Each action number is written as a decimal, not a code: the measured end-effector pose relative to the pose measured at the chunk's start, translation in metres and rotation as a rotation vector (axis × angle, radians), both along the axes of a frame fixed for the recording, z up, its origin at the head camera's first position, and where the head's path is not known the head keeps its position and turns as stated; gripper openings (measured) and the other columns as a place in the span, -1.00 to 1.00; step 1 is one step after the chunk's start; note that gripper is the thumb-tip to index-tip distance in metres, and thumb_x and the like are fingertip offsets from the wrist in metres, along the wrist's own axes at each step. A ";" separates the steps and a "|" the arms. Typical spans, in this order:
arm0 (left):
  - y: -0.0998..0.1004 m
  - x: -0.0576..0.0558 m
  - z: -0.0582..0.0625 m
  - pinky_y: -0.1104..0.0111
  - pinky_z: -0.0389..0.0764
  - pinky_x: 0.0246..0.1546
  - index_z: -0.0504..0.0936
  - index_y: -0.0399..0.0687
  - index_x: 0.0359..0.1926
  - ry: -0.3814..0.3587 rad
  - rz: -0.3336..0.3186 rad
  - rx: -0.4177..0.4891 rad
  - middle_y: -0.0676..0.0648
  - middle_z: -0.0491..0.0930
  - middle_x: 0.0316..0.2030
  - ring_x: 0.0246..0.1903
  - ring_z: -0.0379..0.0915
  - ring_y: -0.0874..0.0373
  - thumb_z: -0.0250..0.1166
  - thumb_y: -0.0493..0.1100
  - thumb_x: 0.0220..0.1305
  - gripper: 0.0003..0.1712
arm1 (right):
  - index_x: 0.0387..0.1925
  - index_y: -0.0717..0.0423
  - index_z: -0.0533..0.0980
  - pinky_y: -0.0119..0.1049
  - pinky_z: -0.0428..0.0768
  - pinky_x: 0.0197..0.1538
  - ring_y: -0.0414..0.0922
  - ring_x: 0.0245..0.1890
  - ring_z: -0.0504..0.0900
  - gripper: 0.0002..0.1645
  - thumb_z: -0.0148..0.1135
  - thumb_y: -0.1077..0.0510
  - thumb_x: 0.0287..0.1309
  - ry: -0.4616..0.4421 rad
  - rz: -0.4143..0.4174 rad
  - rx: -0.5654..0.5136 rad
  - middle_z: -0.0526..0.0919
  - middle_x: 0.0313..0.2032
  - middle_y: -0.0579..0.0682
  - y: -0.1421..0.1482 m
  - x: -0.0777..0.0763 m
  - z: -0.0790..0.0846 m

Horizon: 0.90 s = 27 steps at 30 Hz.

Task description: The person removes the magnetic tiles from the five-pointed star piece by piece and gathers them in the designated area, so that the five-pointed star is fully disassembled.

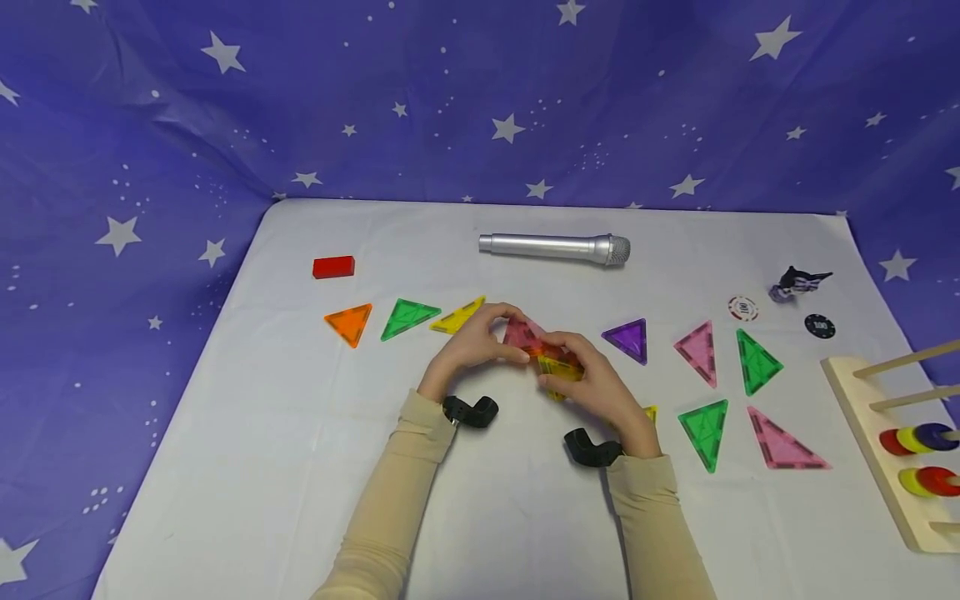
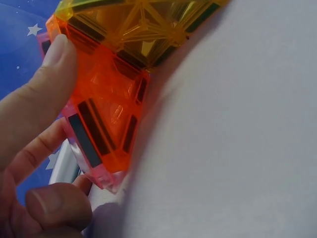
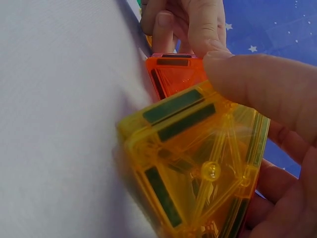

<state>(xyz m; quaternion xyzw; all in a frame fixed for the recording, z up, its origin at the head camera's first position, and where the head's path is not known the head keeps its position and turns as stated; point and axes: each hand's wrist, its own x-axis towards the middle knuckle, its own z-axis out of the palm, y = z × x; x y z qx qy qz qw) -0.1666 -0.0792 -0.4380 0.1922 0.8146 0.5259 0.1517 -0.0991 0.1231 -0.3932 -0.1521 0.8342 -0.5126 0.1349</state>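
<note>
My left hand (image 1: 474, 340) grips triangular magnetic tiles in the middle of the table, an orange tile (image 2: 111, 111) with a pink tile (image 1: 522, 335) behind it. In the left wrist view its thumb presses the orange face while fingers lie at the pink edge. My right hand (image 1: 596, 385) pinches yellow magnetic tiles (image 3: 198, 163) between thumb and fingers, their edges lying side by side in the right wrist view. The yellow tiles meet the orange one along one side, close over the white cloth. Part of the pink tile is hidden behind the orange.
Loose triangle tiles lie around: orange (image 1: 349, 324), green (image 1: 407, 317) and yellow (image 1: 458, 317) leftward, purple (image 1: 628, 340), pink (image 1: 699, 352) and several others rightward. A silver microphone (image 1: 551, 247), red block (image 1: 333, 267), poker chips (image 1: 743, 308), small figurine (image 1: 797, 284) and wooden ring stand (image 1: 873, 467) are also there.
</note>
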 end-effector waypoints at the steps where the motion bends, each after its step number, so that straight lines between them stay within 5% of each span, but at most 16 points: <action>1: 0.000 0.000 0.000 0.19 0.14 0.16 0.54 -0.12 -0.11 0.007 -0.007 0.002 0.05 0.51 -0.14 0.03 0.28 0.18 0.50 -0.15 -0.16 -0.48 | 0.11 0.24 0.33 0.08 0.20 0.16 0.17 0.14 0.27 -0.41 0.28 0.31 0.01 0.006 0.002 -0.001 0.30 0.15 0.21 0.000 0.000 -0.001; 9: -0.002 0.001 0.000 0.18 0.17 0.14 0.54 -0.15 -0.05 0.070 -0.070 0.007 0.03 0.53 -0.13 0.02 0.29 0.15 0.44 -0.14 -0.06 -0.50 | 0.11 0.11 0.35 0.04 0.22 0.16 0.08 0.12 0.30 -0.39 0.33 0.22 -0.02 0.038 0.008 -0.004 0.32 0.15 0.10 0.008 -0.010 -0.033; 15: -0.002 0.002 0.002 0.19 0.21 0.09 0.52 -0.09 -0.13 0.103 -0.076 -0.051 0.06 0.50 -0.20 0.01 0.26 0.14 0.40 -0.11 -0.01 -0.60 | 0.11 0.01 0.37 0.02 0.24 0.15 0.02 0.11 0.32 -0.39 0.35 0.14 -0.02 0.047 0.014 -0.008 0.33 0.15 0.02 0.011 -0.012 -0.038; 19: -0.002 0.004 0.001 0.24 0.30 0.01 0.47 -0.12 -0.23 0.056 -0.025 -0.014 -0.01 0.48 -0.24 -0.06 0.32 0.13 0.34 -0.14 0.07 -0.71 | 0.10 0.04 0.36 0.02 0.25 0.13 0.03 0.10 0.33 -0.39 0.35 0.18 -0.03 0.067 0.004 -0.020 0.33 0.13 0.04 0.011 -0.012 -0.039; 27: -0.003 0.006 0.000 0.35 0.34 -0.35 0.43 0.00 -0.06 0.003 0.016 0.021 -0.10 0.48 -0.22 -0.32 0.33 0.06 0.42 -0.11 -0.03 -0.51 | 0.09 0.05 0.37 0.00 0.27 0.13 0.01 0.08 0.33 -0.40 0.35 0.20 -0.04 0.086 0.009 -0.020 0.33 0.12 0.03 0.011 -0.013 -0.041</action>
